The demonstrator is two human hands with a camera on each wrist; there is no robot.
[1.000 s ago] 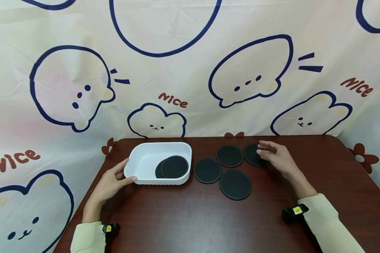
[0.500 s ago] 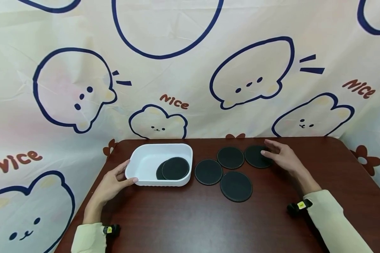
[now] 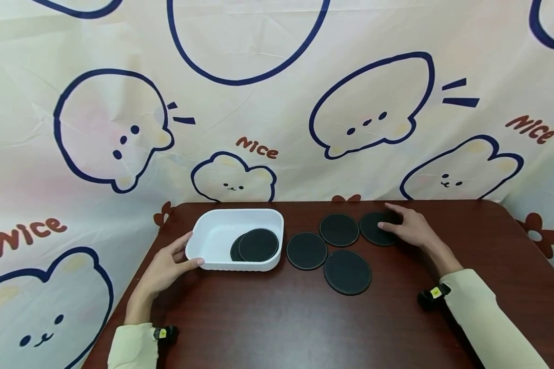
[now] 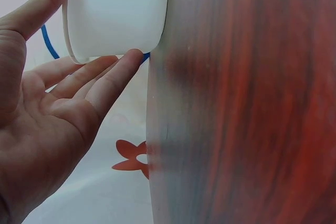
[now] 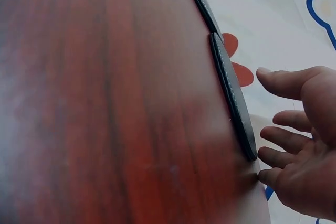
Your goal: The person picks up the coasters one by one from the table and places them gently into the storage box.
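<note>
Table (image 3: 258, 328): left hand (image 3: 163, 269) holds white tray (image 3: 212, 243), two black discs (image 3: 259, 245) inside.

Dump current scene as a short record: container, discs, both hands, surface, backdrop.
container: white tray, upright on the table
discs in tray: two black discs, overlapping, at its right end
discs on table: four more black discs, flat, right of the tray
left hand: holds the tray's left end
right hand: at the far-right disc; contact unclear
surface: dark reddish-brown wood look
backdrop: pale cloth with cartoon outlines, "Nice" lettering
</note>
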